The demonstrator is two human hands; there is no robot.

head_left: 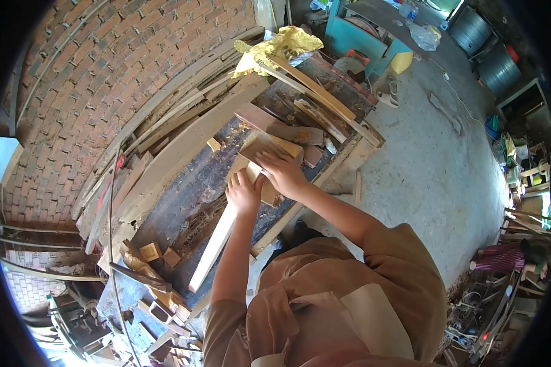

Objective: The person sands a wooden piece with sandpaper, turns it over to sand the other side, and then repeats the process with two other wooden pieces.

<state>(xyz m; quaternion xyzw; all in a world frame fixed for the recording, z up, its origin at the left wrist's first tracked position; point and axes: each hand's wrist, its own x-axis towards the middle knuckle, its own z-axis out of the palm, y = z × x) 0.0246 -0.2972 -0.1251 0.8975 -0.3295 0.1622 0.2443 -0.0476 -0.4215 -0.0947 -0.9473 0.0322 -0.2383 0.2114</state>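
A person's brown-sleeved arms reach over a cluttered table (183, 202). The left hand (243, 193) closes its grip on a long pale plank (217, 241); the right hand (283, 173) presses flat, fingers spread, on a wood block (258, 147) atop it. The work looks midway, pieces still being positioned.

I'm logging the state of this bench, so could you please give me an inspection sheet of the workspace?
Surface: dark, worn workbench strewn with shavings, standing against a brick wall.
Job's things: long pale plank lying on the bench; smaller wood block at its far end.
Clutter: offcuts, stacked boards, small wooden cube, yellow cloth.
Hands: left hand gripping the plank; right hand pressing on the block.
Cables: thin dark cord along the bench's left side.
Surroundings: concrete floor, metal drums, teal cabinet, another person sitting at right.
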